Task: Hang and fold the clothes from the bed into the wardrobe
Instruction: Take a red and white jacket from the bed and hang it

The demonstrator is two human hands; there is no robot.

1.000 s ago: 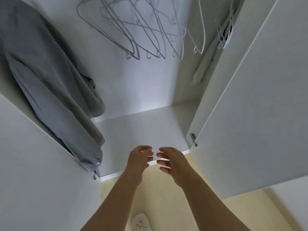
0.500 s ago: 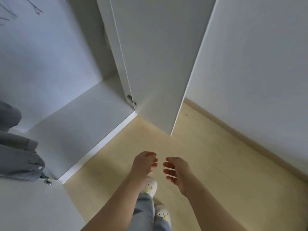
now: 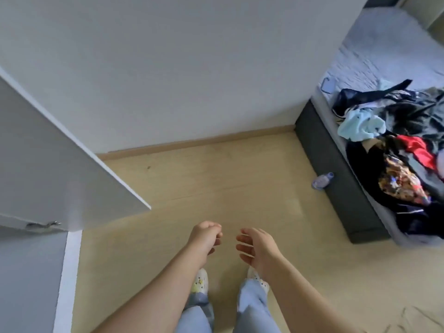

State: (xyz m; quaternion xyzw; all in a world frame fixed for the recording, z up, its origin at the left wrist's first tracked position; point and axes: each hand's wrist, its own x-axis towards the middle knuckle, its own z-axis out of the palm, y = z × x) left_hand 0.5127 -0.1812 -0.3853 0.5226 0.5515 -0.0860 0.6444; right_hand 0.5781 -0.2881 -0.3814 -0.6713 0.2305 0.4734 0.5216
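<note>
A heap of mixed clothes (image 3: 406, 140), dark, light blue, red and patterned, lies on the bed (image 3: 374, 51) at the right. My left hand (image 3: 204, 239) hangs in front of me with its fingers loosely curled and holds nothing. My right hand (image 3: 258, 246) is beside it, fingers relaxed and spread, also holding nothing. Both hands hover over the pale wood floor, well to the left of the bed. The open white wardrobe door (image 3: 60, 159) and a strip of the wardrobe floor (image 3: 26, 284) show at the left.
The bed's dark base (image 3: 336, 179) runs along the right. A small clear bottle (image 3: 323, 180) lies on the floor against it. A phone (image 3: 328, 84) lies on the bed near the wall. My feet in white slippers (image 3: 200, 281) stand on the floor (image 3: 216, 188).
My view has swung right, away from the wardrobe interior with its hangers and grey garment, across the door to the floor and bed. Both hands stayed in front of me, holding nothing.
</note>
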